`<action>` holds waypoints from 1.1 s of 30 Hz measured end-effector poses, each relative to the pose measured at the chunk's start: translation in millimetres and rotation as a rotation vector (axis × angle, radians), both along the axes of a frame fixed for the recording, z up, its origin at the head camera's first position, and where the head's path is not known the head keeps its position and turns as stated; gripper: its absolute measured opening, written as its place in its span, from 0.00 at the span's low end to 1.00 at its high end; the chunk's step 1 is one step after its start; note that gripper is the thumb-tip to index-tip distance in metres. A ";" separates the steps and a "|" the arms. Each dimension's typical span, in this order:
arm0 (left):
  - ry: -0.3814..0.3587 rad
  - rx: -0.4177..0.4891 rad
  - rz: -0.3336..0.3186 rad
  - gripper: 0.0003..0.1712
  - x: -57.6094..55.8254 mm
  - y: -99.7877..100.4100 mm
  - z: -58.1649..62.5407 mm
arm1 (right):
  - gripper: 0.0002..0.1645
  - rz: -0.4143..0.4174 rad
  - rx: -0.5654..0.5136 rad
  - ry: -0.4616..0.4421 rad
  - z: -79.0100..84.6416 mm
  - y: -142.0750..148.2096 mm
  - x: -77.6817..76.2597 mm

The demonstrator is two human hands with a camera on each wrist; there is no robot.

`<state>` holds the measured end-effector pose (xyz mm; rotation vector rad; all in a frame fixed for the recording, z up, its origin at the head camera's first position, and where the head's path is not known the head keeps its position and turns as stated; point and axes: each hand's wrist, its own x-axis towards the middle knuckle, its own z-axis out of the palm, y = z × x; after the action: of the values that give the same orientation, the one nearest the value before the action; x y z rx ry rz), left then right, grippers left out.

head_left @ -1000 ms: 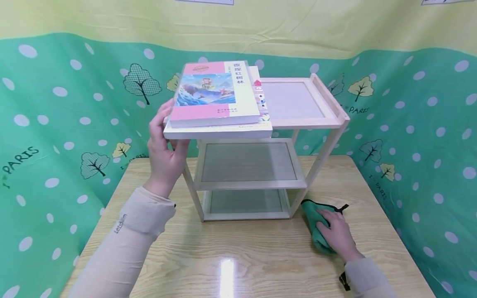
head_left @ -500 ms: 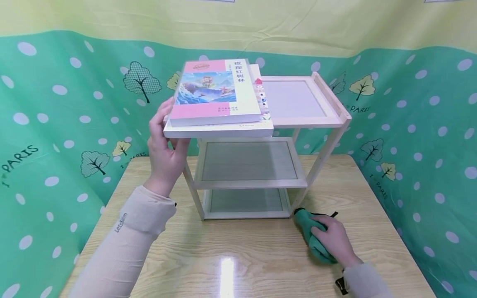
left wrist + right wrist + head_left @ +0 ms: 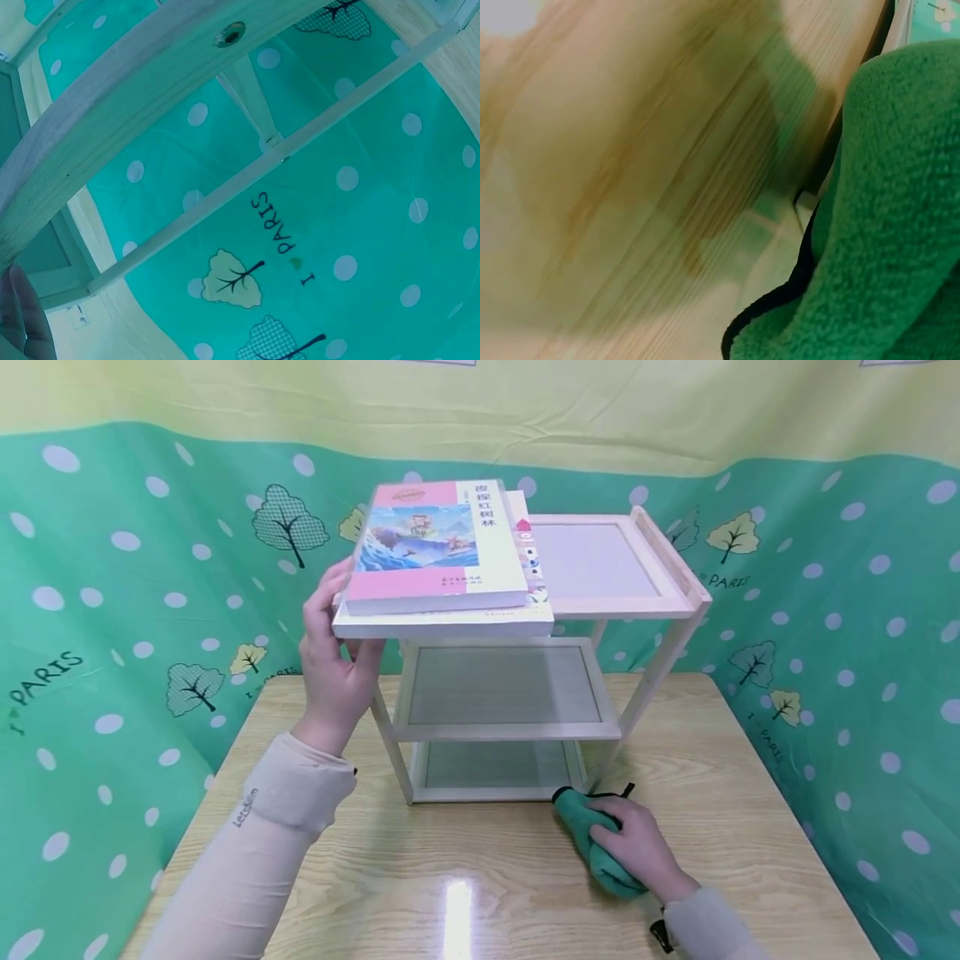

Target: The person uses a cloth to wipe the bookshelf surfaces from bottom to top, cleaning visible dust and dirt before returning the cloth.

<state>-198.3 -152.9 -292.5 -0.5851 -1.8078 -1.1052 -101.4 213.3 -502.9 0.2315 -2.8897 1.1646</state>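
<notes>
My left hand [image 3: 337, 685] grips the upper left corner of a light wooden three-tier shelf [image 3: 513, 731], its fingers beside and below a stack of two books. The upper book [image 3: 420, 539] has a pink and cream cover with a sea picture; a wider white book [image 3: 450, 625] lies under it. In the left wrist view, fingertips [image 3: 30, 319] touch the shelf's wooden rail [image 3: 112, 112]. My right hand [image 3: 637, 843] holds a bunched green cloth [image 3: 600, 856] with black edging on the table, by the shelf's front right foot. That cloth [image 3: 885, 217] fills the right side of the right wrist view.
The shelf stands on a wood-grain table [image 3: 375, 893]. Behind and on both sides hangs a green and yellow curtain [image 3: 120, 635] with dots and trees. A small black clip-like thing [image 3: 660, 935] shows at the right wrist.
My right hand has moved left along the table with the green cloth, from beside the shelf to its front right foot. The left hand and the books have stayed in place.
</notes>
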 end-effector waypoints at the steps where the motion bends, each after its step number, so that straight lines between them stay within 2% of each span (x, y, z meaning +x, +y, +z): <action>1: 0.000 0.000 0.000 0.42 -0.1 0.1 0.0 | 0.18 0.004 0.002 0.013 -0.1 -1.9 -0.3; 13: -0.005 0.009 0.008 0.43 -0.1 1.2 -1.1 | 0.19 0.061 0.003 0.016 0.7 -16.8 0.0; 19: -0.006 0.009 0.008 0.42 0.0 1.1 -1.4 | 0.19 0.141 -0.008 0.090 3.8 -26.5 -4.7; 23: -0.007 0.007 0.011 0.43 0.1 0.8 -2.2 | 0.19 0.158 0.002 0.126 6.3 -32.8 -9.4; 33: -0.001 0.011 -0.001 0.42 0.1 1.4 -1.6 | 0.20 0.183 -0.031 0.095 11.0 -46.5 -22.9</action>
<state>-198.2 -151.5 -294.1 -0.5793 -1.8010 -1.1158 -124.3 166.8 -491.9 0.5458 -2.8142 1.1864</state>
